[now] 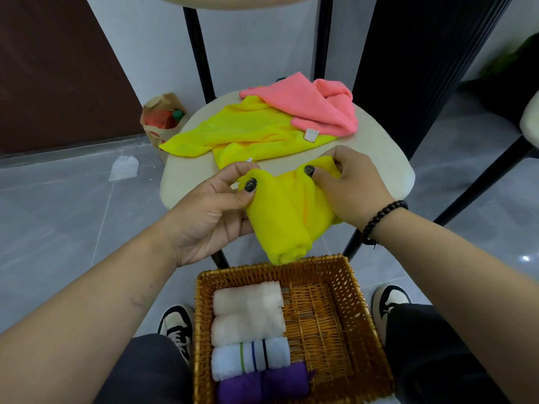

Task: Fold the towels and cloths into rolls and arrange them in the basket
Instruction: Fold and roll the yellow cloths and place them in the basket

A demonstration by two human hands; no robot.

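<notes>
Here, both hands are pinching the top edge of a yellow cloth (287, 217) at the centre of the frame. The left hand (215, 211) is gripping its left corner between thumb and curled fingers, and the right hand (347, 188) is clutching the right corner the same way. The cloth is hanging down from them in a loose, half-formed roll, its lower end dangling just above the far rim of the basket (361, 313). Holding it by the top corners is probably keeping the fabric taut and the folds aligned, so it can be tightened before it goes in.

Below, in the lower centre, the basket is sitting between the person's knees, close under the hands, which is likely keeping the drop short. Four rolls are lying in a column along its left side: two cream rolls (248, 310), a striped white roll (250, 357) and a purple roll (262, 383). The right half is showing bare wicker, seemingly left for further rolls.

Above the hands, on a stool (385, 170), a second yellow cloth (239, 129) is lying unfolded, with a pink cloth (315, 106) partly overlapping it, both apparently waiting their turn.
</notes>
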